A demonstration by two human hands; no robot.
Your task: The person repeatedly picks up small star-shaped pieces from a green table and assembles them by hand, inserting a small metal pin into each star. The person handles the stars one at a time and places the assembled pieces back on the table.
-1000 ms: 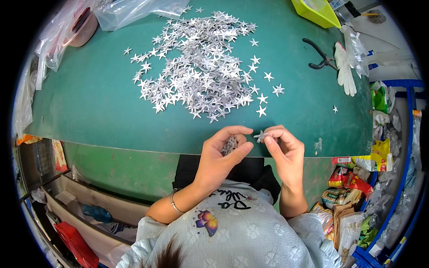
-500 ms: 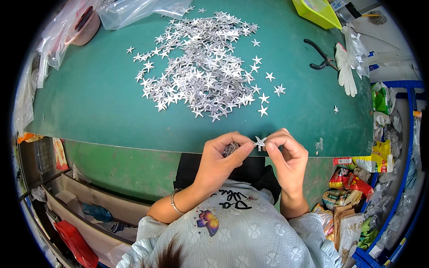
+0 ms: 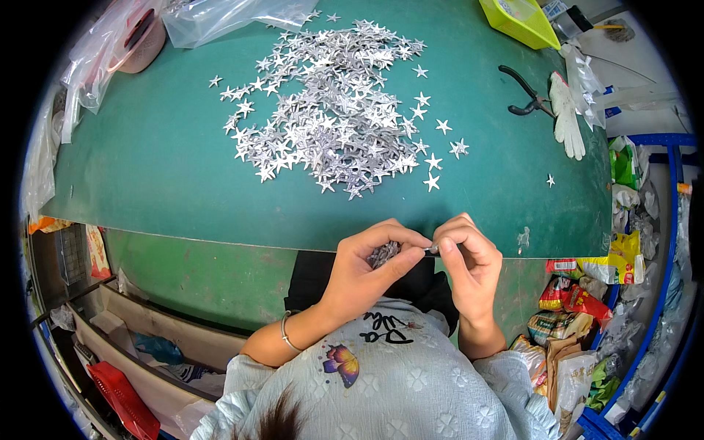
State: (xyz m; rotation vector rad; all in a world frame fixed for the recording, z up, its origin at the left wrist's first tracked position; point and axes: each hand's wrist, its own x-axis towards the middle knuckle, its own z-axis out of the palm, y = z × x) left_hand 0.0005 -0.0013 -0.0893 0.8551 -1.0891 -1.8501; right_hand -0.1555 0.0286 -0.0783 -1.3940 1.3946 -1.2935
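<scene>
Several silver starfish-shaped pieces (image 3: 383, 254) are bunched inside the curled fingers of my left hand (image 3: 352, 275). Its thumb and index fingertips meet those of my right hand (image 3: 473, 268) just above the table's near edge. Between the two pinches sits a small silver starfish piece (image 3: 433, 249), mostly covered by fingertips. Beyond my hands, a large loose pile of the same silver starfish (image 3: 334, 117) spreads over the green table (image 3: 161, 161), with stray ones around its sides.
Black-handled pliers (image 3: 526, 92) and a white glove (image 3: 566, 121) lie at the right. A yellow-green basket (image 3: 522, 26) stands far right, a pink basket (image 3: 143, 48) far left beside clear plastic bags (image 3: 220, 20). Colourful packets (image 3: 579, 297) fill a blue rack beyond the table's right side.
The starfish piece held between my fingertips has turned and is now mostly covered. My left fingertips have shifted slightly right, closer to my right hand.
</scene>
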